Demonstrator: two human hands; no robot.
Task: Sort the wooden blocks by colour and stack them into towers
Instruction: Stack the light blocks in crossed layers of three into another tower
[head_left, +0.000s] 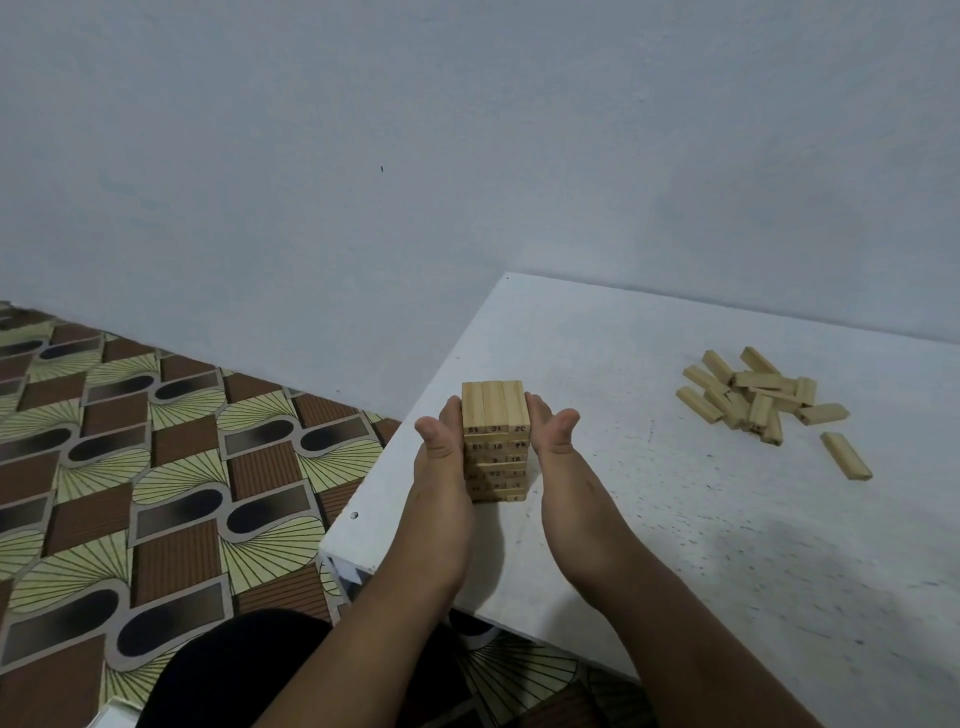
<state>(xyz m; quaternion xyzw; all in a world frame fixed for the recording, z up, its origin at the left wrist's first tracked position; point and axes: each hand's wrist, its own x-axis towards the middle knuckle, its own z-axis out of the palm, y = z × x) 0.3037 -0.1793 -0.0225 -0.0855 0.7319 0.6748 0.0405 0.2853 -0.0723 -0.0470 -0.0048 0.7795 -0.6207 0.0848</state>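
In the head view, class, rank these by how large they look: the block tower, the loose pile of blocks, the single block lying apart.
1. Loose pile of blocks, widest spread.
2. Block tower, though nearer the camera, so the top two are uncertain.
3. Single block, plainly smallest.

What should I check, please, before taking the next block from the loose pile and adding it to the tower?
1. Tower squared up: ok; the left hand and right hand press flat against its two sides, and the top layer of three blocks sits even.
2. Hands free to pick: not ok; both are at the tower.
3. Blocks left to stack: ok; the loose pile and a single block lie to the right on the table.
4. Path to the pile: ok; bare tabletop lies between.
5. Tower's margin from the table's left edge: ok, though it stands nearer that edge.
6. Lower layers aligned: cannot tell; the hands hide the sides.
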